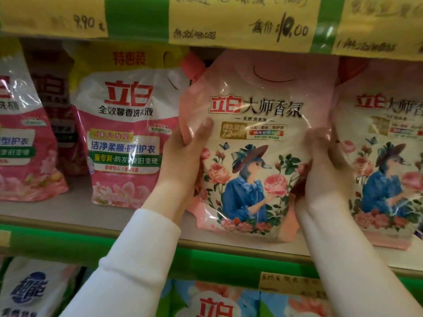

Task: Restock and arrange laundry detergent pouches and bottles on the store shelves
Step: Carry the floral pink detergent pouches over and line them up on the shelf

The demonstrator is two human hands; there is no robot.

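— How many pouches are counted on the middle shelf (68, 209)?

— Five. A pink pouch (251, 106), printed with a figure in blue among roses, is held at the centre of the frame. A matching pouch (384, 156) is stood just beside it at the right edge. A white and pink pouch (126, 133) is stood to the left of the held one. A dark pouch (57, 115) is set further back, and a fifth pouch (20, 145) is cut off by the left edge.

— And elsewhere?

— Two more are made out in the row below: a white pouch with blue lettering (29, 289) at lower left and a red-lettered pouch (215, 305) at bottom centre. Three yellow price labels (242, 19) are fixed along the top rail, and a fourth label (290, 284) is seen at lower right.

— How are the hands placed?

— Two are seen, both raised from the bottom of the frame in white sleeves (142, 252). The pink pouch is gripped at its left edge by the left hand (185, 156), with the thumb laid on the front and the fingers hidden behind. Its right edge is gripped by the right hand (325, 170) in the same way.

— Where is that pouch kept?

— It is held upright between its two neighbours, with its lower edge at the shelf's front lip. Whether it rests there cannot be told.
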